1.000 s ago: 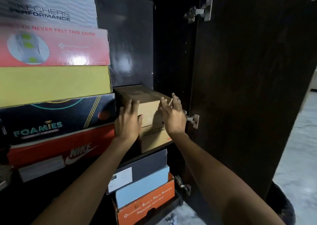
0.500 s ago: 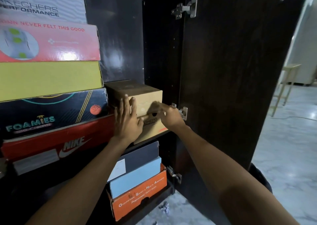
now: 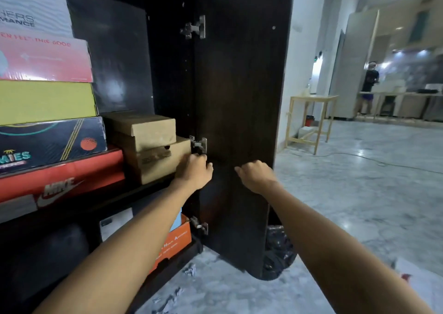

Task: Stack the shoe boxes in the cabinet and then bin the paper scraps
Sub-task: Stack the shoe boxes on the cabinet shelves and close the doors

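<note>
Brown shoe boxes stacked at shelf's right edge; both hands now drawn back, left hand and right hand loosely curled, empty (paper scraps next).

The red box carries the word NIKE in white with the swoosh. On the dark box the letters "MIES" can be read, and on the white top box "MANCE".
</note>
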